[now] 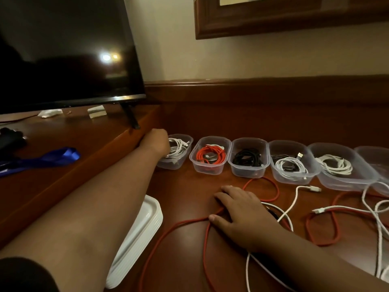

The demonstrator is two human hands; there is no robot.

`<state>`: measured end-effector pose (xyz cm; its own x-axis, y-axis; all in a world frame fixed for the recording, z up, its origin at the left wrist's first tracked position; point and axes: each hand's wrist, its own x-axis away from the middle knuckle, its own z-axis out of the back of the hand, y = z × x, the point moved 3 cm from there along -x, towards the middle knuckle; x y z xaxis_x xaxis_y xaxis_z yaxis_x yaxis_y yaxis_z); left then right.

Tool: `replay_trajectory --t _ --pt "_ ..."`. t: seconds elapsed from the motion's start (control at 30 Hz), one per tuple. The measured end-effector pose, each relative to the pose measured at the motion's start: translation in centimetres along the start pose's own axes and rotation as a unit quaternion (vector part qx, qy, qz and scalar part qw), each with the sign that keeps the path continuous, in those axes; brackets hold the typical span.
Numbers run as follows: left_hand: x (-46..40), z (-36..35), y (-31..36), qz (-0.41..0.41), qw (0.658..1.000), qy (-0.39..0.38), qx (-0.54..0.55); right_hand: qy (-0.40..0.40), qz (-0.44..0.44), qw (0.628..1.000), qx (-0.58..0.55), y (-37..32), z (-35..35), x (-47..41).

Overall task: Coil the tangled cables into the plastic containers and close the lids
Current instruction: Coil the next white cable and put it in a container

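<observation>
L hand [156, 142] at far-left tub [179, 153], fingers hidden, can't tell. R hand [237, 209] flat on red cable [185, 223], fingers straight. Risk: loose cables on bench [189, 182] snag, dragging tubs.

Left hand [156, 142] at leftmost container [177, 151], right hand [242, 209] flat on red cable [181, 224]
</observation>
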<state>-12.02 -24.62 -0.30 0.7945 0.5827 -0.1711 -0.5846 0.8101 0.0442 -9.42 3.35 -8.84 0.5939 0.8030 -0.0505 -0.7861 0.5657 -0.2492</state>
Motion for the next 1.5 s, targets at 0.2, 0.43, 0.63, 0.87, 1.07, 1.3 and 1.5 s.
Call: replay_trajectory --t 0.2,0.43,0.63,0.87,1.07,1.3,1.5 --pt "0.0 0.3 0.5 0.010 0.999 -0.038 -0.031 -0.004 -0.002 1.000 -0.014 0.1 0.1 0.0" --pt "0.5 0.2 0.6 -0.048 0.997 -0.044 0.044 0.000 0.001 1.000 -0.019 0.1 0.3 0.1" --pt "0.3 -0.6 -0.3 -0.038 0.977 -0.123 0.170 -0.006 -0.005 1.000 -0.022 0.2 0.3 0.1" --pt "-0.3 -0.4 1.0 -0.075 0.984 -0.145 0.078 -0.001 -0.007 1.000 -0.024 0.2 0.2 0.0" --pt "-0.4 -0.9 1.3 -0.091 0.986 -0.139 0.014 0.002 -0.004 1.000 -0.026 0.3 0.2 -0.1" --pt "-0.6 -1.5 0.9 -0.086 0.985 -0.143 0.052 0.000 -0.004 1.000 -0.029 0.3 0.2 -0.2" --pt "0.2 -1.2 -0.4 -0.036 0.992 -0.036 0.118 0.002 -0.012 0.997 -0.078 0.0 1.3 -0.2"
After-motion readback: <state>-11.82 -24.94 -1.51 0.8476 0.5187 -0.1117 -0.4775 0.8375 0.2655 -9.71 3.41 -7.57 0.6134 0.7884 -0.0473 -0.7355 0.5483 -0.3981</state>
